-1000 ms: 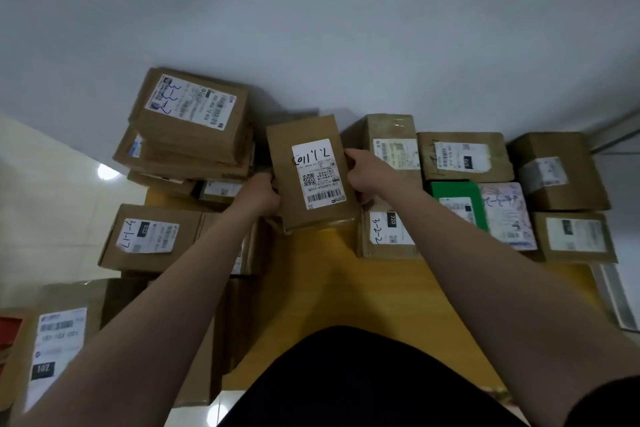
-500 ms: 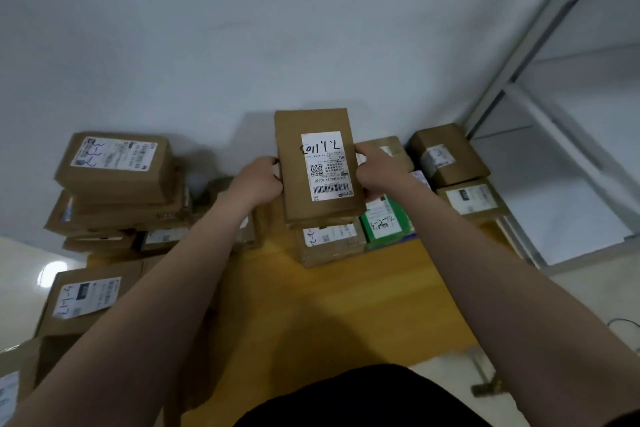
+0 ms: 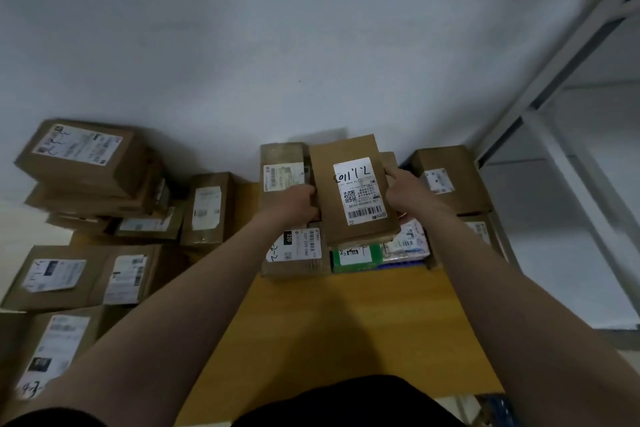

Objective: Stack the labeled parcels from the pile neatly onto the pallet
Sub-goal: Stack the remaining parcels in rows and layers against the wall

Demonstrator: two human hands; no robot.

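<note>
Between both hands' fingers: the labeled parcel.

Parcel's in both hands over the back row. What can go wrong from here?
1. The held parcel hangs over the green box and the white patterned packet; if their tops differ in height, it may settle tilted and slide.
2. The left hand and right hand grip only its side edges; they could get pinched against the taped box beside it.
3. The stack at left looks skewed and may topple when drawn from.
</note>
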